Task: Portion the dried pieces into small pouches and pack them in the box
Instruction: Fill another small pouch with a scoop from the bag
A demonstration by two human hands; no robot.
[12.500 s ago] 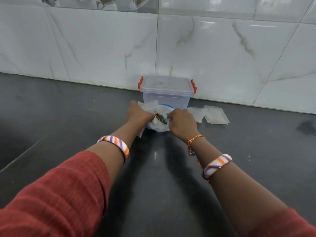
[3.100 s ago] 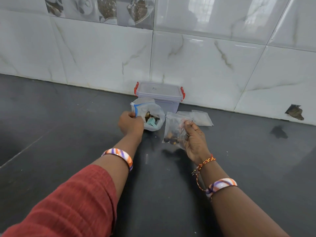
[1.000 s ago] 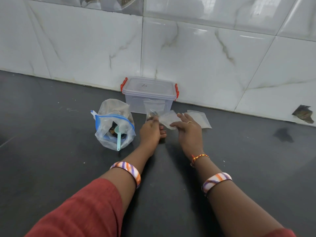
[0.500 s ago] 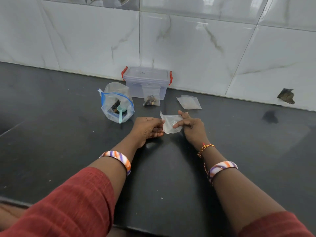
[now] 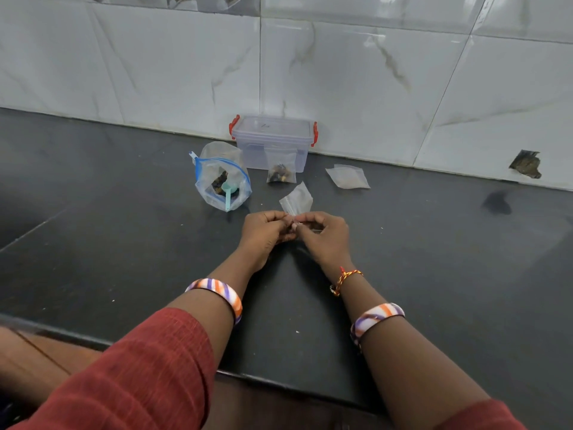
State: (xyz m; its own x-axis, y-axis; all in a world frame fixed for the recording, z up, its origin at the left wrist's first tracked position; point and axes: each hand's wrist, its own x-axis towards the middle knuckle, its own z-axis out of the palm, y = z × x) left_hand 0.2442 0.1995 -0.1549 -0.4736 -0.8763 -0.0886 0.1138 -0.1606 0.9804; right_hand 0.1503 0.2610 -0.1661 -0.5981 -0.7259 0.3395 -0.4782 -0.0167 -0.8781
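My left hand (image 5: 265,231) and my right hand (image 5: 322,232) meet at the middle of the dark counter, both pinching the near edge of a small clear empty pouch (image 5: 297,200) that sticks up beyond my fingers. A filled pouch (image 5: 280,169) with dark dried pieces leans against the clear lidded box (image 5: 273,141) with red clips at the wall. To the left stands a large zip bag (image 5: 221,180) of dried pieces with a teal scoop (image 5: 228,193) inside. More empty pouches (image 5: 348,176) lie to the right.
The dark counter (image 5: 434,259) runs wide on both sides of my hands, with its front edge near my forearms. A white marble-tiled wall (image 5: 341,72) stands right behind the box. A chipped patch (image 5: 525,163) marks the tile at the right.
The filled pouch was set against the box. My hands picked up an empty pouch and have drawn together, turning it so that it points away from me. The view has dipped slightly.
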